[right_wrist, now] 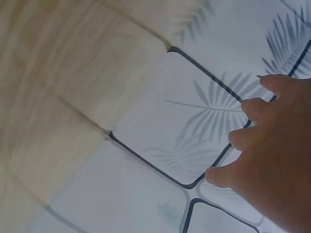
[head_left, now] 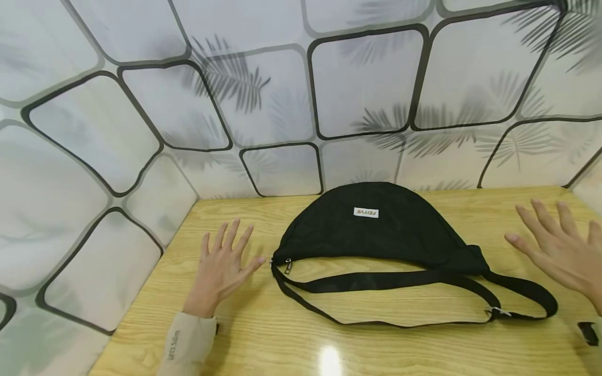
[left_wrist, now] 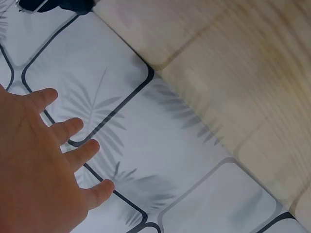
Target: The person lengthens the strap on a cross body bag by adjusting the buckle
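Note:
A black waist bag [head_left: 371, 235] lies flat on the wooden table [head_left: 263, 344], its curved side toward the back wall. It bears a small white label [head_left: 366, 212] that reads upside down. Its black strap [head_left: 376, 282] loops in front, with a metal buckle [head_left: 497, 312] at the right and a zipper pull [head_left: 288, 266] at the left end. To the left of the bag is my left hand [head_left: 222, 269], fingers spread and holding nothing. My right hand [head_left: 559, 245] is to the bag's right, fingers also spread, apart from it. Both wrist views show bare hands with nothing held.
Behind the table and along its left side stands a pale wall covering [head_left: 277, 115] with dark rounded outlines and leaf prints. A bright light reflection falls on the table's front. Beige sleeves [head_left: 188, 339] cover my forearms.

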The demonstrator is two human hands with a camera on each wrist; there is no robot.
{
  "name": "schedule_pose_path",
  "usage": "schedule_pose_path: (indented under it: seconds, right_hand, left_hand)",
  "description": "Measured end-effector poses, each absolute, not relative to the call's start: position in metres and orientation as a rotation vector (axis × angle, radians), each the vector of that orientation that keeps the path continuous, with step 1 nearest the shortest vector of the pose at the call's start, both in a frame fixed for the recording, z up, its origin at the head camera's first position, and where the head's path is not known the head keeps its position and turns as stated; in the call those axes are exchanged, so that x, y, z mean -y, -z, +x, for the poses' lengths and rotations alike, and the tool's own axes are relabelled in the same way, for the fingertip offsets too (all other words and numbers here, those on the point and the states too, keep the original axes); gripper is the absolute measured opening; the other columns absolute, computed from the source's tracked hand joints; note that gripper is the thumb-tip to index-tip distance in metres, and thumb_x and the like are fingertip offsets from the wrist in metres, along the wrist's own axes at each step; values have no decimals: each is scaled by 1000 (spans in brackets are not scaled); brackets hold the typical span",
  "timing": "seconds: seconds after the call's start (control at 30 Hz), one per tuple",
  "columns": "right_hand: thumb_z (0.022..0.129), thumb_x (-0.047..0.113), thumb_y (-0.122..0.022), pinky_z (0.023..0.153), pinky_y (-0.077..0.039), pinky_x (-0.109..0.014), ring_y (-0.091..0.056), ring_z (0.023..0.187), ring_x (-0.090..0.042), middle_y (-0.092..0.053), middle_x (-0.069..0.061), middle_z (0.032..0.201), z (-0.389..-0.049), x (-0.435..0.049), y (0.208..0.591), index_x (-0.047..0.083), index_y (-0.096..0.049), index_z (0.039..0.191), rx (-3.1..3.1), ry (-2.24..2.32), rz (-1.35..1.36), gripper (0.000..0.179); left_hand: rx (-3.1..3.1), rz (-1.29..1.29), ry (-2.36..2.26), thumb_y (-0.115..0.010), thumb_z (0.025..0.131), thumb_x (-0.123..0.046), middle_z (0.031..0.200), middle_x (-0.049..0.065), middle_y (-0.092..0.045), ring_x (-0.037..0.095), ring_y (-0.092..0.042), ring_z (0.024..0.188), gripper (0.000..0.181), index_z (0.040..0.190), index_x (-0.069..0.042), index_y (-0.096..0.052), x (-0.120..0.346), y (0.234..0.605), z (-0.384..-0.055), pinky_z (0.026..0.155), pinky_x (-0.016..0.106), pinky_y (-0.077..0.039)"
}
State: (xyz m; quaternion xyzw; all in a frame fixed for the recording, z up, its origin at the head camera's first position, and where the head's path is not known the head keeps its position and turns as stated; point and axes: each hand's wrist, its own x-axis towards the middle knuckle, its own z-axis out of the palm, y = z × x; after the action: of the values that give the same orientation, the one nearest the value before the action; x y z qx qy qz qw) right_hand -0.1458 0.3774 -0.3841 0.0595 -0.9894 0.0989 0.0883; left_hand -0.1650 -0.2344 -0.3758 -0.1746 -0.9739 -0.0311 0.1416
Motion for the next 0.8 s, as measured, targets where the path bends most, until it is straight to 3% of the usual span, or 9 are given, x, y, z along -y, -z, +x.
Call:
schedule_pose_path:
  seconds: [0.07,0.13,0.27,0.33,0.47,0.6,0.67,0.8]
  right_hand:
    - [108,46,-42,100,20,-77,25,143,-50,15,-27,162,-147,-374,382,6,6,161,2939,-350,199,82]
    - [107,43,-48,103,11,-80,11,144,-59,3,-34,161,-149,-368,377,-1,-3,161,2926,-411,231,83]
    - [100,36,-64,97,-21,-80,-29,129,-67,-30,-43,149,-149,-346,358,-11,-32,151,2894,-561,334,77]
    - [96,31,-72,88,-34,-75,-40,120,-64,-42,-41,142,-149,-332,347,-10,-44,145,2871,-614,413,70]
    - [85,24,-84,85,-44,-59,-53,119,-49,-58,-28,134,-148,-303,332,-1,-58,136,2778,-672,606,62]
    - [77,23,-90,89,-45,-30,-58,116,-32,-65,-14,129,-149,-277,326,8,-64,132,2685,-662,797,63]
    - [76,26,-91,89,-45,-26,-59,117,-29,-65,-9,131,-149,-264,322,12,-64,133,2684,-666,867,65]
    - [80,32,-88,91,-49,-51,-57,123,-36,-60,-10,137,-148,-238,313,13,-60,139,2734,-749,1016,68]
  left_hand:
    - [2806,-519,64,-46,100,-65,160,21,-33,43,-30,145,79,157,-11,-40,234,372,-165,111,69,-22]
    - [2801,-544,39,-55,99,-59,155,22,-41,43,-40,139,76,155,-9,-43,233,368,-166,107,66,-31]
    - [2786,-618,48,-67,97,-46,136,23,-59,43,-60,119,68,149,-5,-50,228,361,-170,94,61,-47]
    - [2784,-647,89,-69,97,-42,128,22,-65,42,-64,111,62,144,-4,-55,226,360,-171,89,60,-50]
    - [2773,-701,164,-71,96,-37,120,19,-69,39,-67,105,49,134,-5,-65,225,360,-171,85,57,-53]
    - [2775,-749,229,-72,96,-33,117,18,-71,37,-69,99,41,126,-6,-70,223,359,-170,82,53,-56]
    - [2790,-759,263,-71,97,-32,117,17,-70,36,-69,96,38,125,-7,-71,222,359,-169,81,52,-56]
    - [2808,-771,310,-71,97,-30,116,17,-71,32,-70,88,35,122,-6,-73,222,359,-168,78,50,-57]
